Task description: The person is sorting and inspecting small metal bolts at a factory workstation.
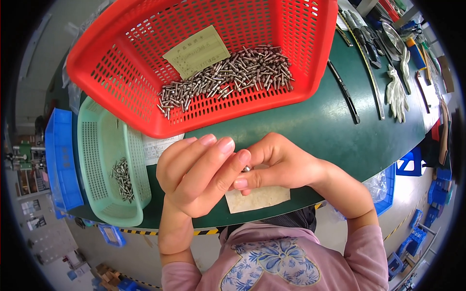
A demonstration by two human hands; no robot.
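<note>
Both my hands meet over the near edge of the green table. My right hand [286,162] pinches a small shiny metal pin [246,169] between thumb and forefinger; only its rounded end shows. My left hand [196,177] has its fingers curled and pressed together, fingertips against the same spot, closed around the rest of the pin, which is hidden. Just beyond the hands stands a red plastic basket [233,114] with a heap of similar metal pins [242,70] in it. Left of my left hand, a pale green basket [138,169] holds a smaller pile of metal pins [122,179].
A yellow paper slip [196,51] lies in the red basket. Under my hands is a beige sheet [257,199]. A printed paper [160,145] sits beside the green basket, and a blue bin [60,160] beyond. White gloves [397,94] and tools occupy the table's right.
</note>
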